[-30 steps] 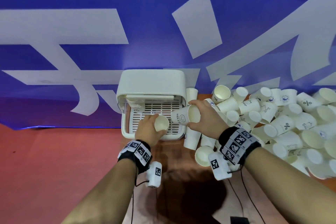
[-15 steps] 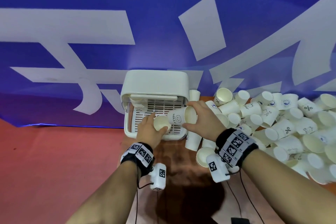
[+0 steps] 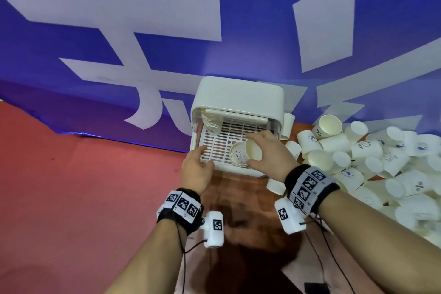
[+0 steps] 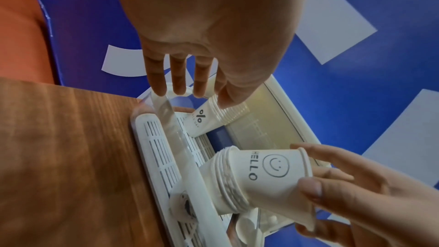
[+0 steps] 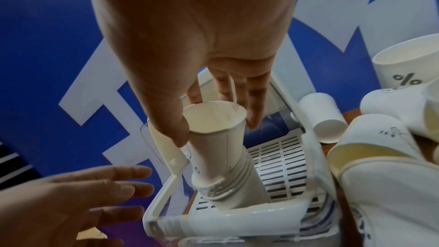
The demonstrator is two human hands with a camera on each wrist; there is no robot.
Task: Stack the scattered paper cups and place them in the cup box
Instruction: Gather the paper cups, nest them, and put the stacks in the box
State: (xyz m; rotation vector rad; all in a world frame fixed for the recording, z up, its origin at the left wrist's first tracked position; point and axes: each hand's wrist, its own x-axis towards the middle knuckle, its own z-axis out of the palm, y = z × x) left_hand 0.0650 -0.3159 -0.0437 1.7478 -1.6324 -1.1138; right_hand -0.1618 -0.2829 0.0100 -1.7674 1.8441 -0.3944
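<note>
The white cup box (image 3: 238, 95) stands open at the table's back, its slatted tray (image 3: 214, 148) pulled forward. My right hand (image 3: 253, 150) grips the top cup of a tilted stack of paper cups (image 3: 241, 156) printed HELLO. The stack's (image 5: 221, 159) lower end sits inside the tray near the front rim (image 5: 237, 217). My left hand (image 3: 205, 156) hovers open just left of the stack, over the tray's front left corner, holding nothing. Another stack of cups (image 4: 209, 117) with a % print lies in the box's back left corner, under my left fingers (image 4: 178, 76).
A big pile of loose paper cups (image 3: 381, 162) covers the table right of the box. Single cups stand against the box's right side (image 3: 288, 124) and under my right wrist (image 3: 274, 185). A blue banner (image 3: 143, 19) hangs behind; brown table (image 3: 238, 200) lies in front.
My left hand has let go of the stack's bottom and drawn away to the left, fingers spread. My right hand has swung the stack down into the box tray.
</note>
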